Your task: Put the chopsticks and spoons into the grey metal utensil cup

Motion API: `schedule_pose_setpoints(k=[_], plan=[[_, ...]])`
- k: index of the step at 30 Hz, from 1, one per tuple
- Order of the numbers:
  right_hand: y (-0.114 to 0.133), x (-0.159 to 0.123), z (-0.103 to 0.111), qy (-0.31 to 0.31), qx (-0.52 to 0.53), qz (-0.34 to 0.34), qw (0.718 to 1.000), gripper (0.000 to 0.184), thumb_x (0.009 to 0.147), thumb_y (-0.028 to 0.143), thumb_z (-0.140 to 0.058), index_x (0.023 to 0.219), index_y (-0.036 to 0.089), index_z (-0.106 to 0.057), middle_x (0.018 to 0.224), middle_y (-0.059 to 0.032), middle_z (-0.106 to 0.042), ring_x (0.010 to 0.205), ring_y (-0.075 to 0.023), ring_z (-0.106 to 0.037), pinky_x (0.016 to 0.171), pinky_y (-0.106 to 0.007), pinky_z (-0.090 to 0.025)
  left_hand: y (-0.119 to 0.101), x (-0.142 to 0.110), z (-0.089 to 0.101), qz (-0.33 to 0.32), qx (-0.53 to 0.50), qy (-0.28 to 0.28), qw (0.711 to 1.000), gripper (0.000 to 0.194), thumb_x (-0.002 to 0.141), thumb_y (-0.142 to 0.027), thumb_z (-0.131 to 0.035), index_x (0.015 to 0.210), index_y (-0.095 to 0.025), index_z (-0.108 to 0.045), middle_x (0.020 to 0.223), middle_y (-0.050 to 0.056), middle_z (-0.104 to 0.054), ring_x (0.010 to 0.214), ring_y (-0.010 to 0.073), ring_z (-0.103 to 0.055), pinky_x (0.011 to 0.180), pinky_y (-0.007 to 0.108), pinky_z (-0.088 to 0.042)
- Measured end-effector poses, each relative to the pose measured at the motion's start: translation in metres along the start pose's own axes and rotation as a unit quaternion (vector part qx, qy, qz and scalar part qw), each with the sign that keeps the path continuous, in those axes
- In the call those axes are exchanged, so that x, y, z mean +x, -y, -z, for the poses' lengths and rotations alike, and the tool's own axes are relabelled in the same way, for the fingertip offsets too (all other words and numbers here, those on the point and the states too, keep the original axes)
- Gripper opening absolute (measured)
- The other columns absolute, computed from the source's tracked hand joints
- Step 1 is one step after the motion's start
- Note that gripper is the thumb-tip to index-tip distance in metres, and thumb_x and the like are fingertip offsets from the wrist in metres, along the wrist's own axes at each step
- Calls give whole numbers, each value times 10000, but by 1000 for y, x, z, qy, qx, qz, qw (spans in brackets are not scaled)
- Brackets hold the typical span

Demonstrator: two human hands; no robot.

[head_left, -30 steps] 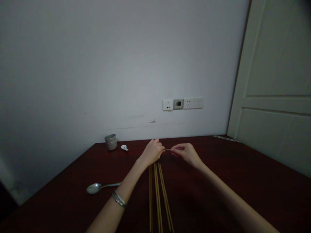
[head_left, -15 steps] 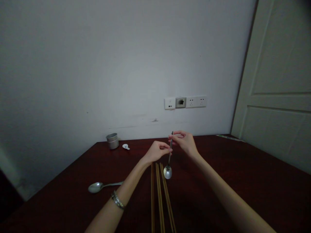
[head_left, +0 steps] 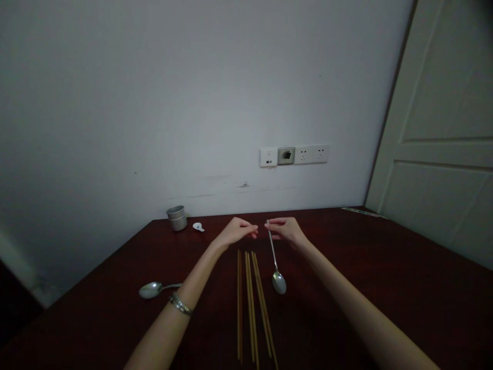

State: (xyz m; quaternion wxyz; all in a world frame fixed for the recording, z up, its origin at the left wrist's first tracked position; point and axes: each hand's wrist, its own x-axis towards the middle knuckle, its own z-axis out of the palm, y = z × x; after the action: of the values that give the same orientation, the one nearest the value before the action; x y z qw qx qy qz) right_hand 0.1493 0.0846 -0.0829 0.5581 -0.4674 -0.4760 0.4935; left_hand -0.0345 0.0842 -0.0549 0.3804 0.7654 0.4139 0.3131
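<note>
Spoon (head_left: 279, 283): handle end pinched in right hand (head_left: 288, 229), bowl swung from past six o'clock to half past five; chopsticks (head_left: 252, 303) beside it, towards eight. Left hand (head_left: 235, 232): off the handle since earlier, loosely curled, nothing visibly held, nine o'clock.

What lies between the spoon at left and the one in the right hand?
In the head view, the chopsticks lie between the left spoon and the held spoon; the left forearm also crosses that stretch.
</note>
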Motion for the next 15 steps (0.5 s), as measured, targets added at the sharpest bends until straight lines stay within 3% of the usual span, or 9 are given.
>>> schedule_pose_setpoints(k=[5, 15], plan=[[-24, 3, 0, 42, -24, -50, 998, 388, 473, 160, -782, 829, 85, -648, 553, -14, -632, 456, -92, -564, 425, -205, -517, 19, 6, 16, 63, -23, -56, 996, 345, 718, -418, -523, 694, -100, -654, 653, 74, -661, 582, 114, -552, 545, 207, -362], [-48, 3, -6, 92, -29, -114, 989, 328, 421, 146, -801, 708, 88, -652, 458, 18, -583, 408, -79, -542, 413, -193, -512, 71, 15, 16, 151, -50, -94, 983, 331, 724, -390, -515, 683, -84, -635, 612, 78, -652, 501, 90, -526, 486, 184, -316]])
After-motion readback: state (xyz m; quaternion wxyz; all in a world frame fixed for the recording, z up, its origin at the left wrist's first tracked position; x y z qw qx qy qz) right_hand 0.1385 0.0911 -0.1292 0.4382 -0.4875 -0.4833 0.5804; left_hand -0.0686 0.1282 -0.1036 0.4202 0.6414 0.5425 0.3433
